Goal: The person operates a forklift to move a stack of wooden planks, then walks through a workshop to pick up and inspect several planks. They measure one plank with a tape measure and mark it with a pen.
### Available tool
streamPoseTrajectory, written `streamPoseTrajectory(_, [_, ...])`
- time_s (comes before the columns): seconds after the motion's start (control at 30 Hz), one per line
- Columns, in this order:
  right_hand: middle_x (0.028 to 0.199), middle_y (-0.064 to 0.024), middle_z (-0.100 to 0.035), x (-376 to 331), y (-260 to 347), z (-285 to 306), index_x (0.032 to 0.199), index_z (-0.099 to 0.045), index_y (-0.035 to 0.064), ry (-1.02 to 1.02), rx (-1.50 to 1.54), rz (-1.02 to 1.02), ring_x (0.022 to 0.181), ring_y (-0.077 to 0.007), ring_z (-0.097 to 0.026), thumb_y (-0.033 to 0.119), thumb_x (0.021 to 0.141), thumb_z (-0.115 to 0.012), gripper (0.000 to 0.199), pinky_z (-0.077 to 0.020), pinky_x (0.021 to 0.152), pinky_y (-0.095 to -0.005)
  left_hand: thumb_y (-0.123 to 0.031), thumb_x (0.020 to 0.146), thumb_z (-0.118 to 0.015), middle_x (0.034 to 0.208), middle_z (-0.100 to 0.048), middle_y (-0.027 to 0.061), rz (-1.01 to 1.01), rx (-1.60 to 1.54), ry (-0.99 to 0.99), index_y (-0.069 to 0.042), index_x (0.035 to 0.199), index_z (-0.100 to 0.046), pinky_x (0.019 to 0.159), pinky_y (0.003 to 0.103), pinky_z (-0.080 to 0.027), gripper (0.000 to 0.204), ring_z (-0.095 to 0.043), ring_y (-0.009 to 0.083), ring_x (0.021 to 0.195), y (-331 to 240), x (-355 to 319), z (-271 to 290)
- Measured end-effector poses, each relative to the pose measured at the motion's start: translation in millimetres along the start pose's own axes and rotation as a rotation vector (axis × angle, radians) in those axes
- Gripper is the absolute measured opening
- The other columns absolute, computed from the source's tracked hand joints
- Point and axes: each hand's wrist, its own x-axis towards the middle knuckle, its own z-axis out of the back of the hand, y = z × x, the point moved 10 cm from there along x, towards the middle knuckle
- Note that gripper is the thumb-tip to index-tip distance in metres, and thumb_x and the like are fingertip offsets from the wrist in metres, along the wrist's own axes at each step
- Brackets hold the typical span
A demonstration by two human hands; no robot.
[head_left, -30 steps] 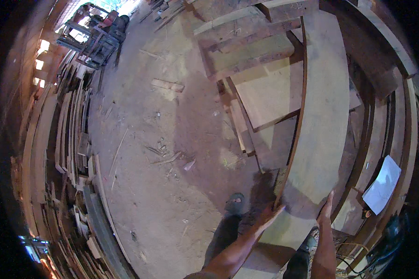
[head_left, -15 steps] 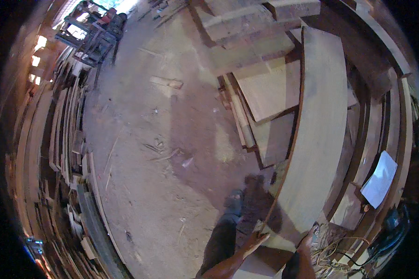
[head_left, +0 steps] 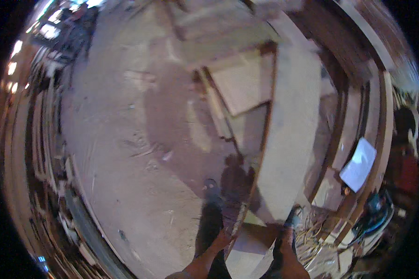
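Observation:
A long, wide, pale wooden plank [head_left: 291, 135] with a dark rough left edge runs away from me on the right side. My left hand [head_left: 224, 239] is low beside a narrow rough-edged wooden strip [head_left: 239, 219] near the plank's near left corner. It seems to touch it, but its fingers are smeared by motion. Near the plank's near right end is my right hand [head_left: 288, 236], in front of my right leg. Its fingers blur into the background, so any grip is hidden. Beneath my hands lies a pale board surface [head_left: 246, 255], partly in shadow.
Stacked slabs [head_left: 239, 83] stand beyond the plank. Long beams [head_left: 349, 135] lie at right, with a white sheet of paper [head_left: 358, 165] on them. Tangled strips and cords [head_left: 307, 235] lie near my right foot. Timber piles [head_left: 42, 139] line the left; debris dots the dirt floor [head_left: 125, 186].
The view has swung, so the scene sits further left and is blurred. My left hand is lower and further left of the plank's near corner; my right hand also appears further left.

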Motion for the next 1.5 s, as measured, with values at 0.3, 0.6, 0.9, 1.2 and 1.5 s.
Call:
streamPoseTrajectory(0.3, [0.113,-0.0086,-0.056,-138.1,254.9,12.9,0.128,-0.05,0.0147,0.017,-0.606,0.202,0.088,-0.0227,-0.056,0.053,0.09,-0.054,0.054,-0.0494,0.066,-0.0397,-0.025,0.094,-0.055,0.129,-0.055,0.0161,0.063,-0.123,-0.269,-0.004,0.129,-0.05,0.102,0.04,-0.04,0.042,-0.053,0.0303,0.119,-128.1,-28.8,170.3])
streamPoseTrajectory(0.6, [0.107,-0.0107,-0.061,-273.1,289.5,-363.9,0.124,-0.052,0.0057,0.151,-0.784,0.373,0.087,-0.0255,-0.063,0.033,0.093,-0.055,0.041,-0.0557,0.067,-0.0397,-0.042,0.09,-0.057,0.117,-0.06,0.0237,0.133,0.543,-0.477,-0.006,0.126,-0.054,0.09,0.045,-0.047,0.051,-0.059,0.0391,0.105,4.2,-199.2,295.2])
streamPoseTrajectory(0.9, [0.109,-0.0091,-0.062,-459.4,177.2,-765.5,0.129,-0.05,-0.0021,0.754,-1.336,0.748,0.094,-0.0181,-0.061,0.034,0.092,-0.061,0.053,-0.0491,0.08,-0.0324,-0.049,0.096,-0.04,0.091,-0.067,0.0235,0.796,-0.129,-0.477,0.0,0.111,-0.061,0.075,0.049,-0.051,0.055,-0.064,0.0432,0.083,75.7,-307.6,338.0])
streamPoseTrajectory(1.2, [0.083,-0.0133,-0.066,-277.0,258.1,-797.6,0.094,-0.068,0.0081,0.293,-2.107,0.984,0.072,-0.0306,-0.063,0.031,0.086,-0.057,0.027,-0.0494,0.065,-0.0445,-0.053,0.091,-0.054,0.078,-0.067,0.0139,0.472,-1.083,-0.843,-0.001,0.097,-0.064,0.05,0.038,-0.053,0.054,-0.065,0.0219,0.064,-15.8,-121.4,522.4])
streamPoseTrajectory(1.5, [0.076,-0.0057,-0.063,-264.0,319.9,-1113.9,0.094,-0.063,0.0015,0.423,-1.499,0.613,0.071,-0.0178,-0.062,0.028,0.088,-0.063,0.028,-0.0509,0.058,-0.0328,-0.046,0.092,-0.055,0.087,-0.069,0.0132,0.55,-0.739,-0.69,0.004,0.096,-0.065,0.062,0.035,-0.053,0.052,-0.063,0.0178,0.069,-143.2,-8.3,759.6])
